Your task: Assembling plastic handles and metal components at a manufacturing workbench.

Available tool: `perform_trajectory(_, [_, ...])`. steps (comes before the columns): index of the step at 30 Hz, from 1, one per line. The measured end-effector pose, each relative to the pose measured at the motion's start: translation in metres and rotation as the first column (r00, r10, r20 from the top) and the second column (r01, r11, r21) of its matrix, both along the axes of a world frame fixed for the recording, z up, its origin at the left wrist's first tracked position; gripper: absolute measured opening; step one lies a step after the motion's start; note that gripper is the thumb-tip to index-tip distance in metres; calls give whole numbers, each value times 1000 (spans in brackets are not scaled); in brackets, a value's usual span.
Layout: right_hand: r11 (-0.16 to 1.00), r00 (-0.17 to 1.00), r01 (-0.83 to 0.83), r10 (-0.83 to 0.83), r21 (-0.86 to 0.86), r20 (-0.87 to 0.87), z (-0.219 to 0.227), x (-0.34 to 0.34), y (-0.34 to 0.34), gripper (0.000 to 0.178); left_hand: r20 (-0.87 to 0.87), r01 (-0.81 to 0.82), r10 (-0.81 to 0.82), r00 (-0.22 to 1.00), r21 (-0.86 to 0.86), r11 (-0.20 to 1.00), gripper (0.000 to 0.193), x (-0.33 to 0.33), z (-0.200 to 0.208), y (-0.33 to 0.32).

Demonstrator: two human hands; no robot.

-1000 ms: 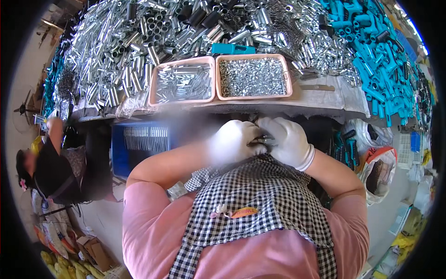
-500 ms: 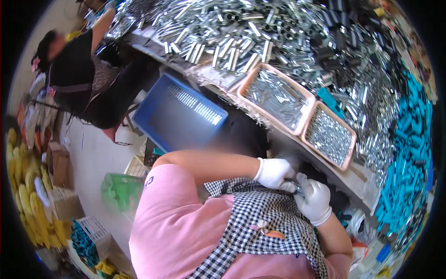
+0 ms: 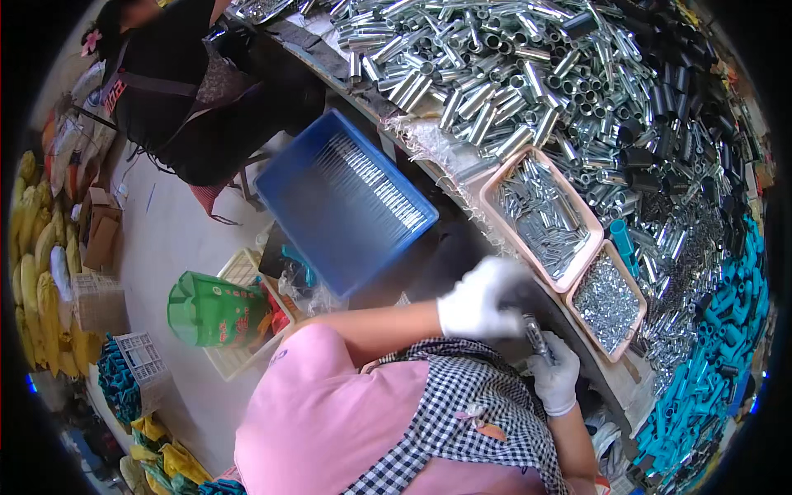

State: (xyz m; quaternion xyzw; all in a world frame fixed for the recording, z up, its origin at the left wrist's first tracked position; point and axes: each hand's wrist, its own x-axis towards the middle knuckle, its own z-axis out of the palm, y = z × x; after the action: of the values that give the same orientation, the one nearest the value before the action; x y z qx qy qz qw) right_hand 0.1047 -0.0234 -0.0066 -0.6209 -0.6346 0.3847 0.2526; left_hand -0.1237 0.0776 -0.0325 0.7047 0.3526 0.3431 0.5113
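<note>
My right hand (image 3: 554, 375), in a white glove, is closed around a shiny metal tube (image 3: 536, 337) that points up and left, in front of my checked apron (image 3: 470, 400). My left hand (image 3: 478, 301), also gloved in white, is just left of and above the tube, apart from its upper end. Motion smears its fingers, so I cannot make out whether it holds anything. Beyond my hands, two pinkish trays lie on the table edge: one tray (image 3: 518, 241) with slim metal pins, a smaller tray (image 3: 591, 332) with small shiny metal parts.
A blue crate (image 3: 388, 262) with rows of metal tubes lies ahead to the left. Metal tubes (image 3: 495, 82) and teal parts (image 3: 709, 371) are heaped across the table. A green bag (image 3: 198, 309) stands at left. Another person (image 3: 165, 82) sits at the far left.
My left hand has moved up and away from my right hand, leaving the metal tube showing in the right. The view has shifted too, so the trays and crate appear lower.
</note>
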Motion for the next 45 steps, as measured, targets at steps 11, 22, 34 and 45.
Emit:
perform_trajectory(11, [917,901,291,-358,-271,-244,10,8,2,20,-859,-408,158,487,-64,911,30,-142,-226,103])
perform_trajectory(22, [940,925,282,-319,-190,-204,18,-7,-4,28,-937,-50,-18,349,-38,998,30,-130,-247,118])
perform_trajectory(34, [952,891,278,-305,-127,-336,3,-2,-23,31,-934,-33,56,354,47,998,29,-144,-285,121])
perform_trajectory(45, [934,881,327,-356,-143,-313,-8,9,-51,37,-926,-176,34,376,-35,984,38,-148,-290,126])
